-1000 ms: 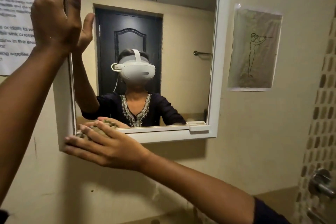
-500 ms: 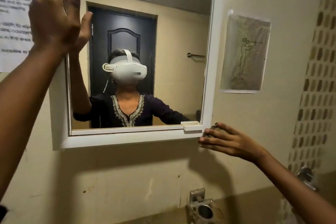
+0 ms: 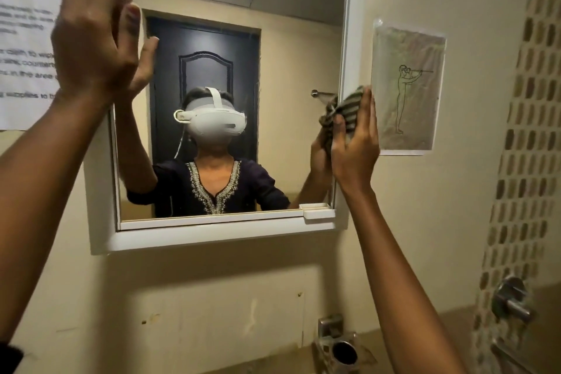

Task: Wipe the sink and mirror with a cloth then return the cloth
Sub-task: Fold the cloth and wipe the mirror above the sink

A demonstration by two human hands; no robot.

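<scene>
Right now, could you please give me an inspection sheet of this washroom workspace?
Surface: mirror in a white frame, small tray at its lower right corner.
Job's things: striped cloth bunched against the frame's right edge; sink not in view.
Clutter: nothing seen.
Grippers: right hand presses the cloth; left hand flat and open at the frame's upper left.
Cables: nothing seen.
Surroundings: printed notice left, drawing right, tiled strip, metal tap.

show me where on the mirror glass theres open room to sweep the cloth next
Most bare glass lies between the left hand at the mirror's upper left edge and the right hand, which presses the cloth on the right frame. The strip along the bottom frame is free up to the small white tray. Both side edges are crowded.
</scene>
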